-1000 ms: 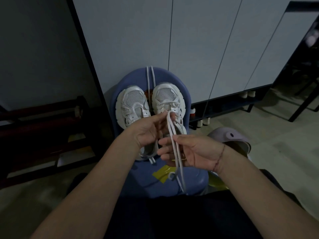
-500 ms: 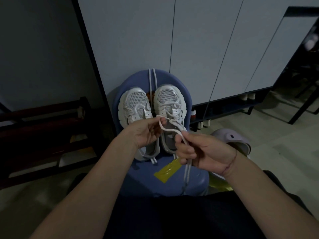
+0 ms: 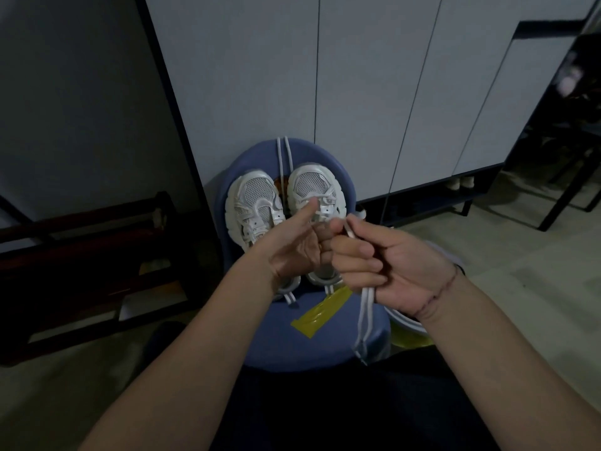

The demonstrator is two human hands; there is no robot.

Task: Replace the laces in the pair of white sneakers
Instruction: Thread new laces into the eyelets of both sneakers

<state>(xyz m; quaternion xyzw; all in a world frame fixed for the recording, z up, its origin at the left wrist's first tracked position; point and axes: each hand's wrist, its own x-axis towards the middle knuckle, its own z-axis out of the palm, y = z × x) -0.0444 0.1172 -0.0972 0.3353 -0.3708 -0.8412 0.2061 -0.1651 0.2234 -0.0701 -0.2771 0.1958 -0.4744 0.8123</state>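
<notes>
Two white sneakers stand side by side on a blue stool [image 3: 279, 340], toes pointing away from me: the left sneaker [image 3: 253, 203] and the right sneaker [image 3: 310, 187]. My right hand [image 3: 383, 258] is closed around a white lace [image 3: 366, 317] whose two strands hang down over the stool's front edge. My left hand [image 3: 299, 245] pinches the same lace just above the right sneaker's eyelets, thumb raised. The two hands touch and hide both shoes' rear halves. A second white lace [image 3: 282, 157] lies between the shoes toward the stool's back.
A yellow wrapper [image 3: 320, 312] lies on the stool seat. White cabinet doors [image 3: 374, 92] rise behind the stool. A dark wooden rack [image 3: 84, 255] stands at the left. A pale round object [image 3: 406, 323] sits on the floor to the right, under my right wrist.
My right hand closed into a fist on the lace and rose toward the left hand. Both hands came together over the right sneaker, and the loop between them shortened.
</notes>
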